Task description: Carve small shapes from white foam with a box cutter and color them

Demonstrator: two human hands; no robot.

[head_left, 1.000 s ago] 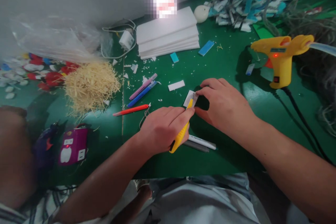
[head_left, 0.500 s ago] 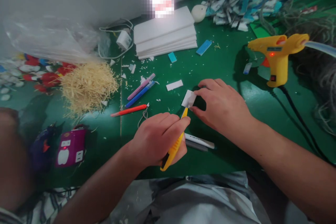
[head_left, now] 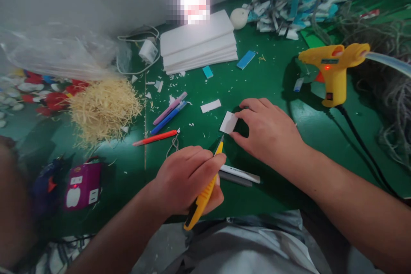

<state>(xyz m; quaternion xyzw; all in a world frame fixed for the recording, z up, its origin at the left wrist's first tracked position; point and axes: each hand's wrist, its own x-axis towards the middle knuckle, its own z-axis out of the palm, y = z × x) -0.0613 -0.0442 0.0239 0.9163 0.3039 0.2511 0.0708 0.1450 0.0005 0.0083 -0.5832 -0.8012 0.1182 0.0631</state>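
My left hand (head_left: pixel 189 180) is closed around a yellow utility knife (head_left: pixel 205 195), its blade pointing up and away from me. The blade tip sits just below a small white foam piece (head_left: pixel 228 123) on the green table. Thumb and forefinger of my right hand (head_left: pixel 268 128) pinch the right side of that piece. Left of it lies a narrow white strip (head_left: pixel 211 106). A white marker (head_left: pixel 242 173) and a grey pen (head_left: pixel 236 178) lie between my hands, partly covered by the left one.
A yellow hot glue gun (head_left: pixel 335 70) with a lit red light stands at right, its black cord trailing. White sheets (head_left: pixel 199 45) are stacked at the back. Pens (head_left: pixel 168 111), yellow straw shreds (head_left: pixel 104 111) and a purple box (head_left: pixel 84 185) lie left. A person's arm shows at far left.
My left hand has drawn the knife down and left, so the blade is now off the white foam piece. My right hand keeps its pinch. The view has shifted slightly.
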